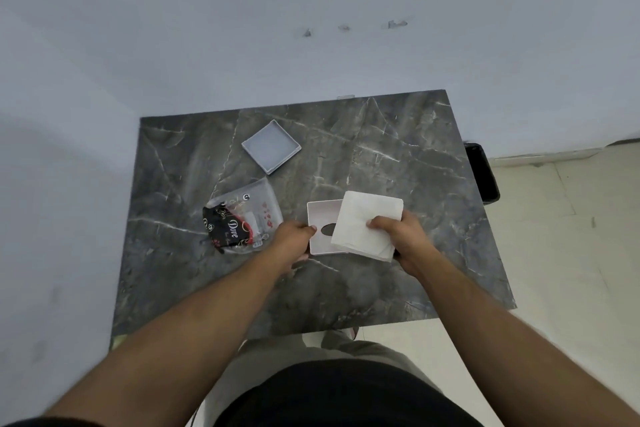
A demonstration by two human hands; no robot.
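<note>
Two bare forearms are reaching out from the near edge of the table [381, 156], above a dark shirt. Left hand [294, 236]: gripping the left wall of the white box shell [322, 215], thumb on the rim, steadying it. The shell is sitting just near of the table's middle, open side up, and its oval slot is showing in the floor. Right hand [398, 239]: fingers curled over and clamped on the tissue stack [363, 215], which is hovering over the shell's right half and overhanging its right wall. The stack is lying skewed to the shell's walls, so the coming move is probably calling for a shift left and a slight turn to square it. Grey tray [272, 146]: lying towards the far edge, well apart. Opened wrapper [242, 218]: lying just beside the left hand, towards the left edge.
</note>
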